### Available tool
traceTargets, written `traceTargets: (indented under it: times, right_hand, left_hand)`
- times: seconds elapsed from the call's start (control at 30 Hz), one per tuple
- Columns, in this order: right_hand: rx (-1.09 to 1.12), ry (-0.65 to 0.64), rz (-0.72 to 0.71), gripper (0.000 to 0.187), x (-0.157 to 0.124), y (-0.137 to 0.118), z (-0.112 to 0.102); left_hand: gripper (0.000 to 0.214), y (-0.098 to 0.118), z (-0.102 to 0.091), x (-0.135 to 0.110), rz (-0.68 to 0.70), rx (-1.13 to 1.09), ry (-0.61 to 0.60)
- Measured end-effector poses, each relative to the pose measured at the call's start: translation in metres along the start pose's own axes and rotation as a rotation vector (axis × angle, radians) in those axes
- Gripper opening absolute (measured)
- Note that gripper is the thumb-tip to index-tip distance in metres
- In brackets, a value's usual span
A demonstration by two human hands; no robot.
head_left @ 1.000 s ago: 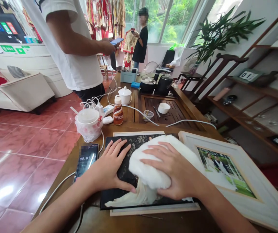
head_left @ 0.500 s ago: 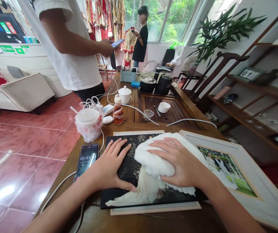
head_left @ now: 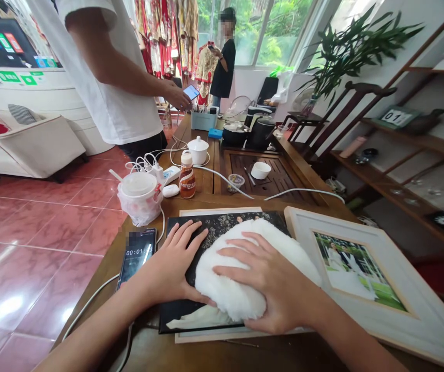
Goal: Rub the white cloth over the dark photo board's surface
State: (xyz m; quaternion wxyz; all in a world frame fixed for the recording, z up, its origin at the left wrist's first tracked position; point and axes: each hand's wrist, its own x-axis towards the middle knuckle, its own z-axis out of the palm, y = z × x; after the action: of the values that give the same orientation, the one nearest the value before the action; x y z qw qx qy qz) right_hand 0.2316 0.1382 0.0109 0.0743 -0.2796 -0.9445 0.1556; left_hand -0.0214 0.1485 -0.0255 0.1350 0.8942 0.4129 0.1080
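R grip (head_left: 272, 279) clasps the white plush cloth (head_left: 225, 292) directly under its palm, atop the black photo panel (head_left: 214, 232); long axis unclear (fingers cover it). L grip (head_left: 171, 263), splayed w/ nothing held, lies flat on panel, thumb by cloth's edge.

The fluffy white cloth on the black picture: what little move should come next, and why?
Perhaps the right hand should slide the fluffy white cloth gently forward: the far edge of the black rectangular picture panel lies uncovered, while the left hand rests on its left side.
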Motion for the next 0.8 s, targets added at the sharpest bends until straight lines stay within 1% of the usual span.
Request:
traceTargets:
  times: [0.13, 0.33, 0.47, 0.57, 0.7, 0.8]
  right_hand:
    - [0.004, 0.028, 0.027, 0.071, -0.001, 0.005, -0.001]
    - [-0.093, 0.127, 0.145, 0.063, -0.005, 0.021, -0.006]
    - [-0.124, 0.142, 0.162, 0.063, -0.005, 0.022, -0.006]
    - [-0.099, 0.111, 0.146, 0.066, -0.002, 0.014, -0.005]
    - [-0.027, 0.041, 0.058, 0.066, 0.003, 0.002, -0.001]
    - [0.016, 0.016, 0.013, 0.071, 0.005, -0.002, 0.000]
  left_hand:
    - [0.121, -0.002, 0.000, -0.003, 0.011, -0.028, 0.019]
    - [0.121, -0.003, -0.001, -0.012, 0.012, -0.048, 0.019]
    - [0.120, -0.003, -0.002, -0.013, 0.010, -0.053, 0.026]
    - [0.121, -0.003, -0.002, -0.010, 0.012, -0.053, 0.031]
    - [0.119, -0.003, -0.001, -0.002, 0.017, -0.039, 0.027]
    - [0.119, -0.003, -0.001, 0.002, 0.012, -0.013, 0.008]
